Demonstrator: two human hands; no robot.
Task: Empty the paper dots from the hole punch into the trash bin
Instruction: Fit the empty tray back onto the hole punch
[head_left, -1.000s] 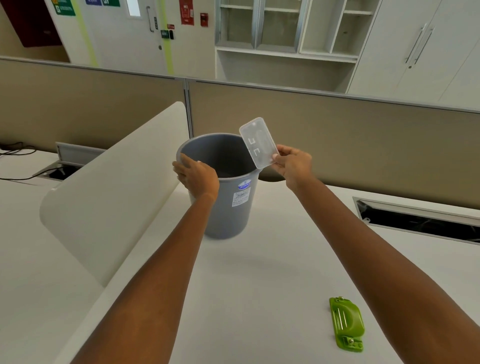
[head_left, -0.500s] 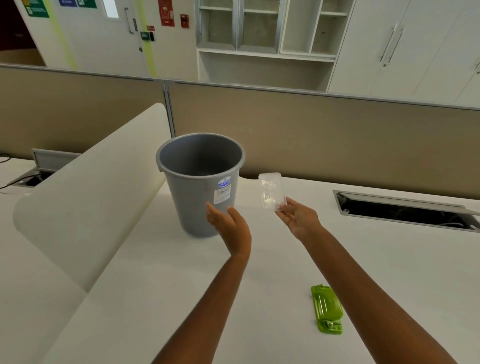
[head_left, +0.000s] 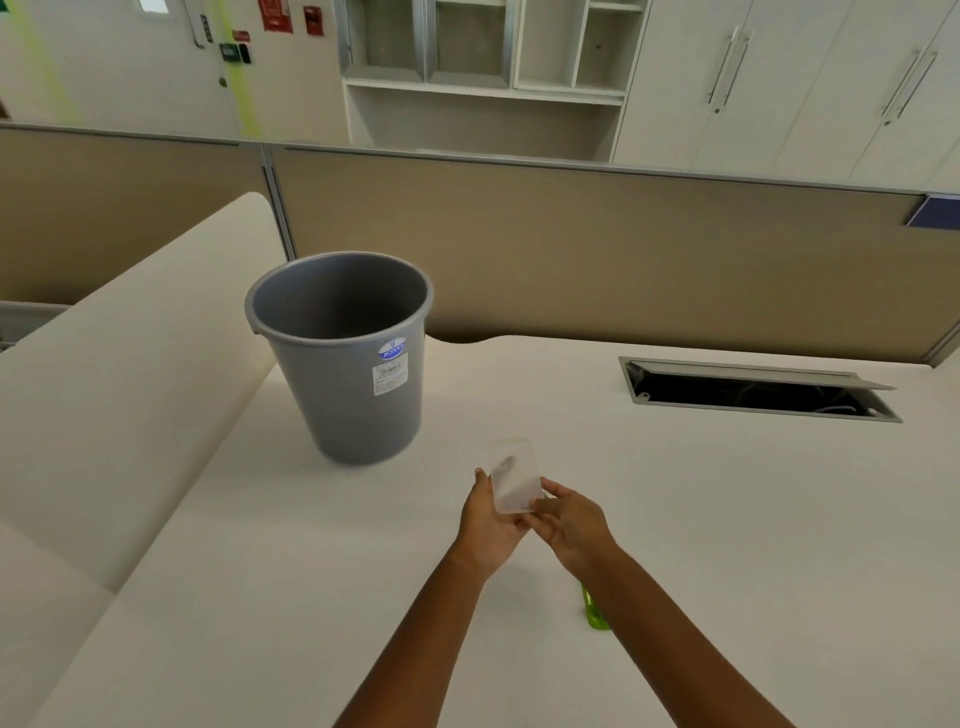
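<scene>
A grey trash bin (head_left: 343, 364) stands upright on the white desk, its inside dark. In front of it and to the right I hold a clear plastic tray (head_left: 513, 478), the hole punch's dot cover, between both hands. My left hand (head_left: 485, 525) cups its left side from below and my right hand (head_left: 569, 525) pinches its lower right edge. The green hole punch (head_left: 592, 616) lies on the desk under my right forearm, and only its end shows.
A curved white divider panel (head_left: 130, 374) runs along the left of the desk (head_left: 727, 519). An open cable slot (head_left: 753, 392) sits at the back right. A beige partition wall (head_left: 571, 249) closes the desk's far side.
My left hand let go of the bin's rim and came back to the tray. My right hand drew the tray away from the bin, down toward me. Both hands now hold it.
</scene>
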